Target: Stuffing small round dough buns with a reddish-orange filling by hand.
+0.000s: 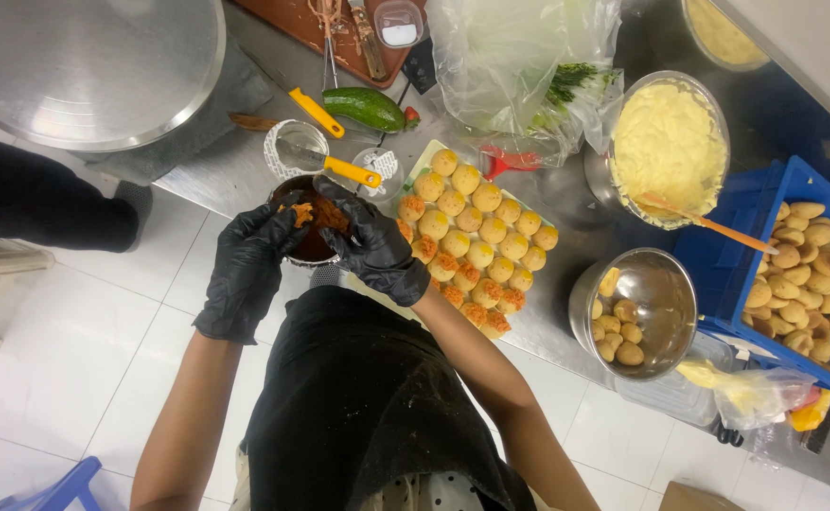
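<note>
Small dark round bowl of reddish-brown filling [313, 237]: sits at the near edge of the steel counter [230, 175], right in front of the person's body, so both hands work over it without reaching.

Left hand [245, 270], black glove: fingers curled around a small orange-crusted piece [299, 214], held over the bowl's rim, likely so crumbs and drips fall back in. Grip partly closed, pinching the piece between thumb and fingertips.

Right hand [372, 244], black glove: fingers bent down into the filling at the bowl's far side. Whether it has anything pinched I cannot tell; fingertips are buried in the mix.

Just right of the bowl: pale tray of round yellow dough balls [472, 237], packed in rows. Those at the near end carry an orange crumb coat, those at the far end are plain, which suggests filling proceeds row by row from the person's side.

Behind the bowl: yellow-handled tool [339, 167] laid across a clear round container [294, 151]; green cucumber [365, 108] further back.

Toward the right end of the counter: steel bowl of pale mash [669, 147] with an orange spoon left standing in it, steel pot with a few balls [635, 312], blue crate of golden balls [808, 274] at the edge.
</note>
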